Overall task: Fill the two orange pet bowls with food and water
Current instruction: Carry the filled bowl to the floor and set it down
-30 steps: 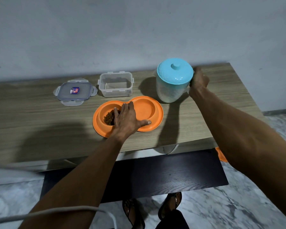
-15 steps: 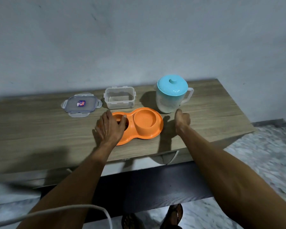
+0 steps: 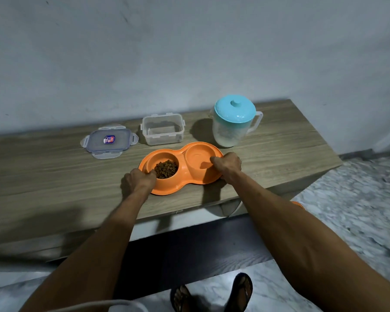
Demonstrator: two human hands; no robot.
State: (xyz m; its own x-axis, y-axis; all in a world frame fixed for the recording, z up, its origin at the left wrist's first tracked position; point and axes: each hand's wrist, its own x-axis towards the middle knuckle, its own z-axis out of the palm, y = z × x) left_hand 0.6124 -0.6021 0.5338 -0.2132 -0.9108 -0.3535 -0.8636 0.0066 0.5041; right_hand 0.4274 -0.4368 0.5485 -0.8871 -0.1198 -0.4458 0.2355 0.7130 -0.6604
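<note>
At the centre of the frame, the orange double pet bowl is set on the wooden table, near its front edge. Its frame-left end is gripped by the left hand, fingers curled over the rim, and its frame-right end is held likewise by the right hand. Kibble is heaped in the frame-left well. The other well seems to hold water, though this cannot be told for certain. Toward the upper right a lidded pitcher is stood, with an empty clear container and its snap lid further left. If the bowl is lifted unevenly or jerked, water may be slopped onto the kibble or table, and kibble scattered. A slip off the near edge is also to be feared.
</note>
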